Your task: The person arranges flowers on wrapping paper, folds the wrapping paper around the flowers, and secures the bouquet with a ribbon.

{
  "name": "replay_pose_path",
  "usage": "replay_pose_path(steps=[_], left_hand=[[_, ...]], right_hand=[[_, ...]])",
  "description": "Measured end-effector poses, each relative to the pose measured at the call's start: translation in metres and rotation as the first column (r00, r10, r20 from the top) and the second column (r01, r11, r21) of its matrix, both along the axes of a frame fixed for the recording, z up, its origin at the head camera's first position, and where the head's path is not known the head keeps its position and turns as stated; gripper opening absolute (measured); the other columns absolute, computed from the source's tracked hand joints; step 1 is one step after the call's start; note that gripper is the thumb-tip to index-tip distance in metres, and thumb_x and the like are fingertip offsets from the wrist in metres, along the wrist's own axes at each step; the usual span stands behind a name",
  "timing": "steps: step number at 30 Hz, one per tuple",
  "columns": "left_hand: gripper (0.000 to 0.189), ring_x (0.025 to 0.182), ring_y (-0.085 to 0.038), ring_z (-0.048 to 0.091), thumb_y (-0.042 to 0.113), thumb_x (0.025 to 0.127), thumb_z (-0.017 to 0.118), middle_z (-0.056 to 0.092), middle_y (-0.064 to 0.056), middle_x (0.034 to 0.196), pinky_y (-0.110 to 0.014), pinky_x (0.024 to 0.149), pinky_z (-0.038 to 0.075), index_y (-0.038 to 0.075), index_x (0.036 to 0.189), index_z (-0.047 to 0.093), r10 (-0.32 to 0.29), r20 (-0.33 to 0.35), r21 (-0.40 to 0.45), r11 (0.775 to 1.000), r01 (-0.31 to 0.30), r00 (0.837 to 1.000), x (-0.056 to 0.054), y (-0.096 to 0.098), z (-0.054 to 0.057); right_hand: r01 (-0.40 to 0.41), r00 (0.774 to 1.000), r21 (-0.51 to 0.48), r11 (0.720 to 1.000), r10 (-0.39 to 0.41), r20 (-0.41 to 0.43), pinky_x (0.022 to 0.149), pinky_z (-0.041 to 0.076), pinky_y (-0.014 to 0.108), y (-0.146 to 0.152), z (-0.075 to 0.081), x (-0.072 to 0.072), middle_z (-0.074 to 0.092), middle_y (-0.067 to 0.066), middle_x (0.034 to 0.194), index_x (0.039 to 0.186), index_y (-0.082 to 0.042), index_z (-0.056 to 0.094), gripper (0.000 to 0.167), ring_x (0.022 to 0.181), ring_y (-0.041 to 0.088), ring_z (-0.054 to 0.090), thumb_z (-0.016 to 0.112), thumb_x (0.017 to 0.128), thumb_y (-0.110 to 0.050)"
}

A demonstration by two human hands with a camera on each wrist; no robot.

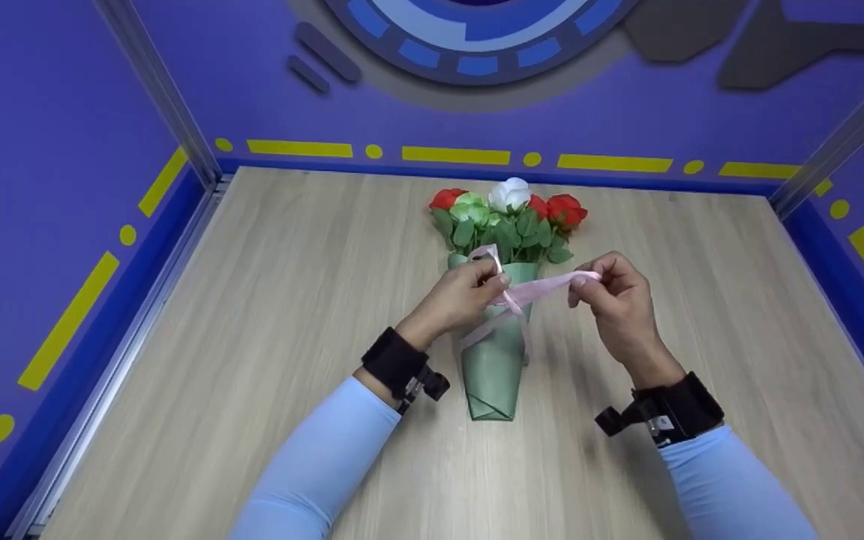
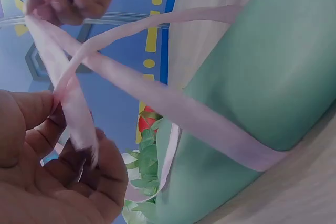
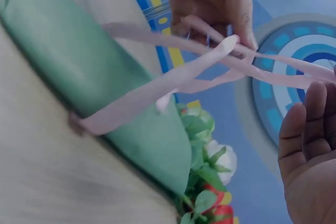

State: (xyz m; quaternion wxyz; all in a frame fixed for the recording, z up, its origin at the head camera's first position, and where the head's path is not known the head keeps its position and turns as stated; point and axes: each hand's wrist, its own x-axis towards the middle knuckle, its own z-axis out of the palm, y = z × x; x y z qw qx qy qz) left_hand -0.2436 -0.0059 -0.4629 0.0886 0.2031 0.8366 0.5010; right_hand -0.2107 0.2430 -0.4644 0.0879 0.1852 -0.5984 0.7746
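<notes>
A bouquet in green wrapping paper (image 1: 492,367) lies on the table, its blooms toward the back wall. White (image 1: 509,195), green and red artificial roses show above the paper. Pink ribbon (image 1: 544,287) passes round the wrap, and its strands cross above it. My left hand (image 1: 466,296) pinches the ribbon where strands meet, over the upper wrap. To the right, my right hand (image 1: 623,304) pinches a folded stretch of ribbon between thumb and fingers, drawn out sideways. In the left wrist view, the ribbon (image 2: 152,90) runs from the wrap up to both hands.
The wooden table (image 1: 289,300) reaches to a blue-purple back wall (image 1: 252,97) with yellow markings. Side panels stand at left and right. Each wrist wears a black strap (image 1: 394,360) with a small camera.
</notes>
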Motion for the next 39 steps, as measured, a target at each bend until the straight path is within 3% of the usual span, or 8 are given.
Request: replay_pose_path(steps=[9,17,22,26,29,32,36,39], left_hand=[[0.028,0.071,-0.013,0.053,0.030,0.114,0.047,0.054,0.000,0.080,-0.025,0.064,0.044,0.011,0.098,0.059,-0.129,0.173,0.177,0.979,0.098,0.976,-0.001,0.005,0.000],[0.035,0.062,-0.011,0.051,0.030,0.114,0.047,0.054,0.002,0.079,-0.025,0.053,0.047,0.003,0.115,0.069,-0.051,0.169,0.059,0.997,0.042,0.984,-0.002,0.001,-0.003],[0.029,0.060,-0.012,0.054,0.024,0.107,0.063,0.060,-0.001,0.085,-0.026,0.048,0.047,0.002,0.126,0.061,0.007,0.205,0.018,1.000,-0.011,0.979,-0.002,0.002,-0.004],[0.036,0.060,-0.012,0.056,0.020,0.100,0.074,0.061,-0.001,0.085,-0.026,0.049,0.048,0.009,0.127,0.053,0.033,0.204,0.024,0.999,-0.038,0.978,-0.001,0.003,-0.004],[0.017,0.061,-0.009,0.053,0.025,0.104,0.070,0.060,0.003,0.079,-0.022,0.050,0.044,0.009,0.110,0.066,-0.012,0.143,-0.031,0.999,0.016,0.990,0.000,0.000,-0.002],[0.029,0.063,-0.008,0.050,0.032,0.106,0.066,0.060,0.006,0.076,-0.022,0.053,0.040,0.007,0.096,0.077,-0.108,0.125,-0.085,0.989,0.120,0.986,0.000,-0.005,0.001],[0.021,0.070,-0.008,0.050,0.025,0.098,0.078,0.061,0.008,0.079,-0.023,0.060,0.039,0.004,0.102,0.078,-0.233,0.152,-0.166,0.952,0.257,0.961,0.002,-0.011,0.003],[0.014,0.070,-0.007,0.050,0.018,0.095,0.080,0.061,0.010,0.078,-0.022,0.061,0.040,0.006,0.100,0.078,-0.250,0.135,-0.228,0.934,0.275,0.959,0.004,-0.010,0.003]], right_hand=[[0.094,0.996,-0.040,0.995,-0.094,0.009,0.065,0.056,0.023,-0.008,0.005,-0.005,0.060,0.003,0.087,0.088,0.001,0.050,0.020,0.071,0.012,0.060,0.061,0.097,0.015],[0.285,0.932,-0.244,0.927,-0.208,0.298,0.071,0.061,0.028,0.002,0.001,-0.012,0.064,0.006,0.084,0.088,-0.006,0.047,0.022,0.075,0.015,0.068,0.059,0.102,0.007],[0.374,0.868,-0.015,0.927,-0.344,0.359,0.066,0.060,0.027,0.004,-0.001,-0.012,0.068,0.001,0.076,0.112,-0.012,0.045,0.013,0.067,0.013,0.067,0.052,0.107,-0.001],[0.357,0.865,0.131,0.925,-0.380,0.328,0.066,0.060,0.028,0.003,-0.002,-0.011,0.066,0.001,0.080,0.121,-0.011,0.051,0.013,0.068,0.014,0.065,0.047,0.110,-0.005],[0.347,0.865,0.118,0.931,-0.366,0.343,0.068,0.061,0.028,0.004,-0.001,-0.012,0.065,0.003,0.085,0.114,-0.006,0.059,0.012,0.071,0.014,0.067,0.048,0.109,-0.004],[0.351,0.859,0.086,0.933,-0.357,0.368,0.071,0.061,0.028,0.006,0.000,-0.014,0.067,0.005,0.088,0.109,-0.001,0.064,0.015,0.075,0.015,0.068,0.050,0.108,0.000],[0.354,0.858,0.064,0.933,-0.351,0.376,0.074,0.062,0.028,0.010,0.002,-0.016,0.069,0.007,0.089,0.105,0.002,0.069,0.016,0.079,0.016,0.069,0.053,0.104,0.005],[0.350,0.866,0.082,0.933,-0.356,0.351,0.075,0.062,0.027,0.011,0.003,-0.016,0.068,0.006,0.090,0.105,0.002,0.070,0.015,0.080,0.016,0.069,0.059,0.099,0.010]])
